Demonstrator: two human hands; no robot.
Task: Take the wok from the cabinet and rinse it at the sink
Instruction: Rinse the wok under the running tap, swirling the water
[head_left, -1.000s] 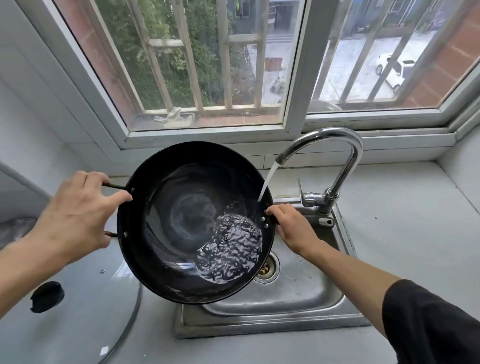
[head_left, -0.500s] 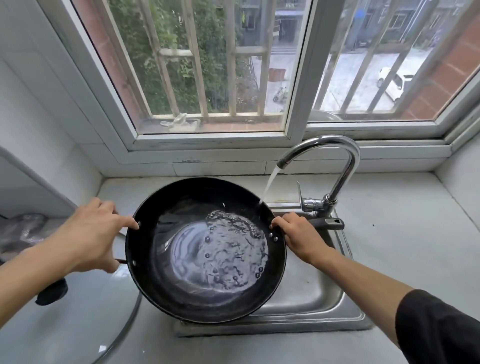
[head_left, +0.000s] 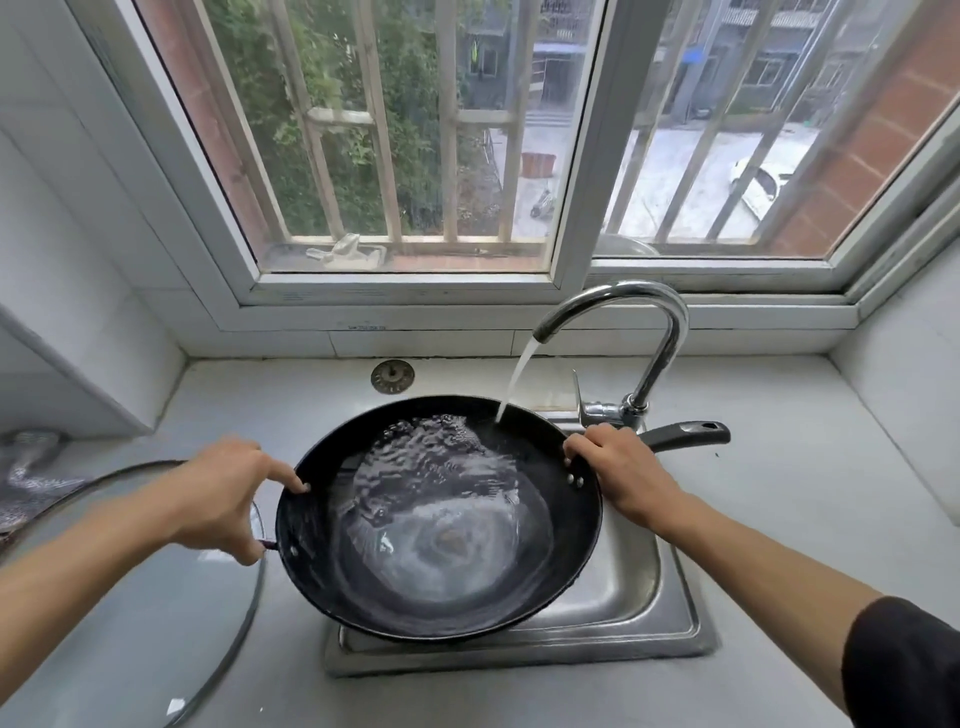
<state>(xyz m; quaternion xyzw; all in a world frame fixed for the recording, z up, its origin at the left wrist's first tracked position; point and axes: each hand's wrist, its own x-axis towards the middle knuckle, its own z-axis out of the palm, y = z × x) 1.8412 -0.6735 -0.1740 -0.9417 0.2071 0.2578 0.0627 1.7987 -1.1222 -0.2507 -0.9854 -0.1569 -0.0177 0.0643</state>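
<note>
1. The round black metal wok (head_left: 441, 525) is held over the small stainless steel sink (head_left: 623, 587), covering most of the basin, its rim roughly level and tipped slightly toward the camera.
2. The left hand (head_left: 223, 499) grips the wok's small loop handle on the left edge; the forefinger lies stretched along the rim and the thumb curls under the handle (the other fingers are hidden behind the back of the hand).
3. The right hand (head_left: 618, 470) is wrapped round the base of the long black handle (head_left: 685, 434), with the fingertips touching the rim next to two rivets. The handle's free end sticks out to the right, past the tap's base.
4. A curved chrome gooseneck tap (head_left: 644, 332) stands behind the sink, and a thin white stream of water (head_left: 514, 379) falls from its spout onto the far inner wall of the wok.
5. Water lies in the wok, rippled near the stream and swirling round the centre.
6. A large round glass lid (head_left: 156, 613) with a metal edge lies on the grey counter (head_left: 805, 493) to the left, just beside the wok.
7. A small round metal strainer disc (head_left: 392, 376) rests on the counter behind the wok, near the tiled ledge below the barred window (head_left: 415, 156).
8. The right arm ends in a dark sleeve (head_left: 904, 665) at the lower right corner.
</note>
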